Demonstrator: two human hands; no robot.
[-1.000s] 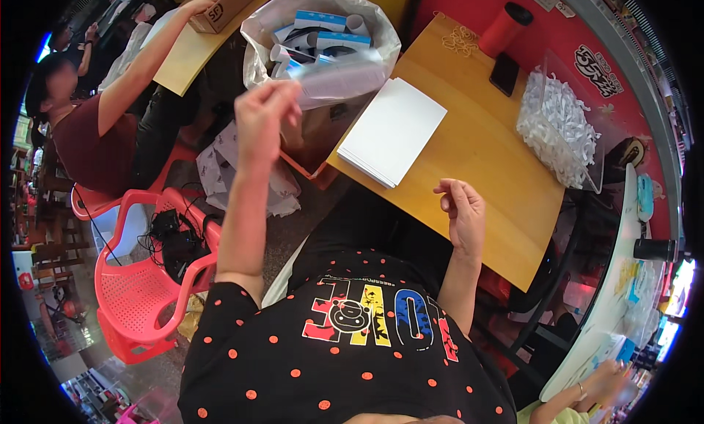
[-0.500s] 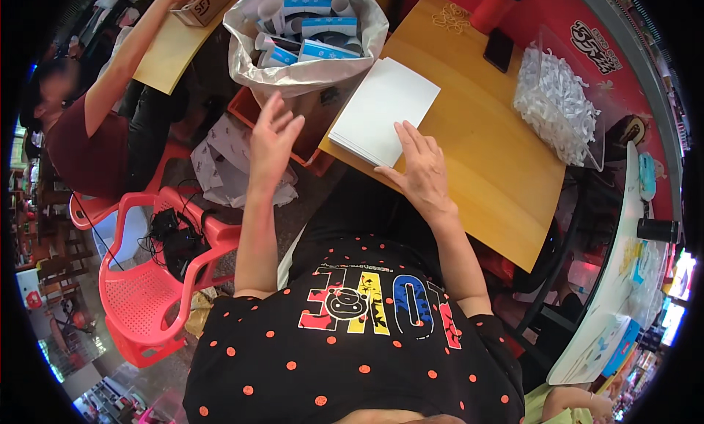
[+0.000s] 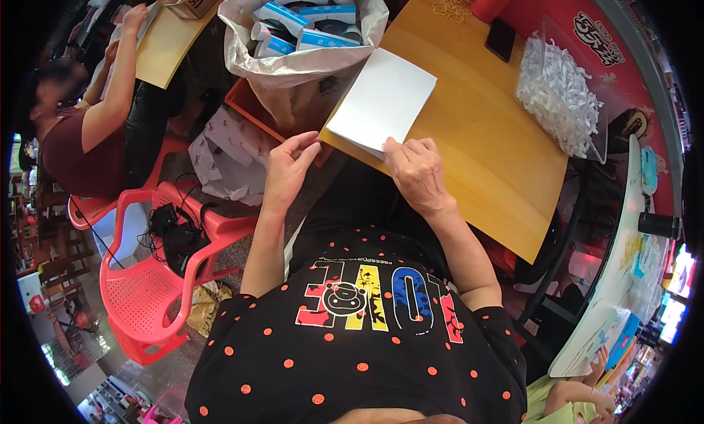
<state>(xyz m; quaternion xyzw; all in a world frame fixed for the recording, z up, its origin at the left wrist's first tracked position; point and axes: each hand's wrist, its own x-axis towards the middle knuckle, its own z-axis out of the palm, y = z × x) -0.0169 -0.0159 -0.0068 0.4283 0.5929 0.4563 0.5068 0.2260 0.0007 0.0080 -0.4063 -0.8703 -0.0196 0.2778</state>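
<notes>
The stack of white sheets (image 3: 385,97) lies at the upper centre of the frame, on the left end of the wooden desk (image 3: 506,160). The right hand (image 3: 418,173), at the frame's centre, is closed in a pinch on the stack's lower corner; the number of sheets gripped cannot be told. The left hand (image 3: 288,171), left of centre, is partly open, thumb and fingers apart, with nothing seen in its hold, just beside the desk's corner. A pale sack (image 3: 293,78) at upper centre-left contains blue-and-white curled pieces (image 3: 328,40). A clear bin of white strips (image 3: 561,97) stands at upper right.
</notes>
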